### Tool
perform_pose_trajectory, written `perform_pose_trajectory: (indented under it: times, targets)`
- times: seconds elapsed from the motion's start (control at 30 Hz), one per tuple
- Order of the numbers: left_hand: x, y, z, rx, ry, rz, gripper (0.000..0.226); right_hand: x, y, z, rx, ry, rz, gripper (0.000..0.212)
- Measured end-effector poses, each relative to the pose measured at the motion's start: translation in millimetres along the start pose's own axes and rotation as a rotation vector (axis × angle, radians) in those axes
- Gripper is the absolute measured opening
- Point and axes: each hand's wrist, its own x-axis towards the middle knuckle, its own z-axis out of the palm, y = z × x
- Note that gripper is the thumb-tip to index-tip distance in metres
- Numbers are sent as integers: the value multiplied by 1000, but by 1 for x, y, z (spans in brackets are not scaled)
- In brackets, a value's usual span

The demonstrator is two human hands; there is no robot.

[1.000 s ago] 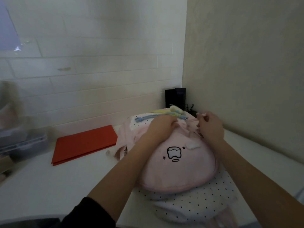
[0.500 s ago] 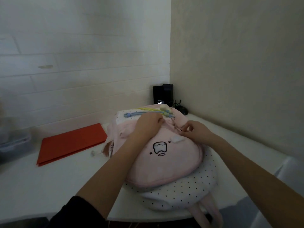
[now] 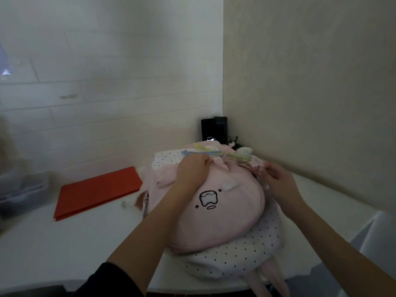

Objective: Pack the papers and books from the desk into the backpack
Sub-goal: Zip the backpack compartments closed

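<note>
The pink backpack (image 3: 216, 202) lies front-up on the white worktop (image 3: 64, 243), near the corner where the two walls meet. Both hands work at its far, top edge. The left hand (image 3: 192, 174) presses down on the plush fabric with its fingers curled in; whether they grip anything cannot be told. The right hand (image 3: 278, 181) has its fingers pinched narrow on something small at the bag's rim, likely a zipper pull, though it is too blurred to be sure.

The packing looks barely begun or near its opening step: a red folder (image 3: 96, 189) lies flat on the worktop left of the bag, well apart from both hands, and no books are visible.

The backpack is soft and rounded, a fuzzy pink dome with a small black cartoon mark, over a white panel dotted in black. Thin blue and yellow cords (image 3: 205, 153) cross its top. The folder is thin, stiff-edged and matte.
</note>
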Motion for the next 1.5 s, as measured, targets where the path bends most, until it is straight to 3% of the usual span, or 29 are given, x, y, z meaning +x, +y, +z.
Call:
perform_pose_trajectory:
  times: [0.17,0.3,0.37,0.43,0.53,0.67,0.77,0.83,0.9,1.0,1.17,1.33,1.43,1.5]
  targets:
    - [-3,1,-1,39,9,9,37,-28,-7,-21,157,-46,-21,21]
    - [-3,9,-4,142,-45,50,31,-35,-16,-23,237,31,19,21]
    - [1,22,-8,191,-52,190,27,-31,-22,-23,227,56,41,23]
    - [6,44,-9,128,-73,459,44,-29,-33,-24,192,91,27,22]
    - [7,83,-2,60,-276,676,37,-26,-39,-31,-346,242,-125,12]
    - [15,96,20,9,-409,613,22,-27,-31,-37,-920,310,-147,13]
    - [16,97,32,23,-426,591,22,-25,-12,-33,-1204,168,-347,34]
    - [15,99,34,53,-393,542,23,-19,-3,-26,-1214,-27,-460,43]
    - [19,97,38,30,-423,504,24,-15,-4,-18,-1149,-194,-273,46]
    - [27,93,42,-49,-500,515,17,-14,2,-5,-1157,-236,-89,37]
    - [40,86,47,110,-398,625,14,-25,-9,-25,-1437,-301,-120,26]
    - [49,98,44,346,-236,758,17,-45,-38,-37,-1500,-461,-153,20]
    - [64,101,36,414,-220,709,18,-63,-56,-27,-1424,-587,-90,18]
    - [81,98,30,425,-210,629,18,-83,-70,-17,-1352,-609,-173,11]
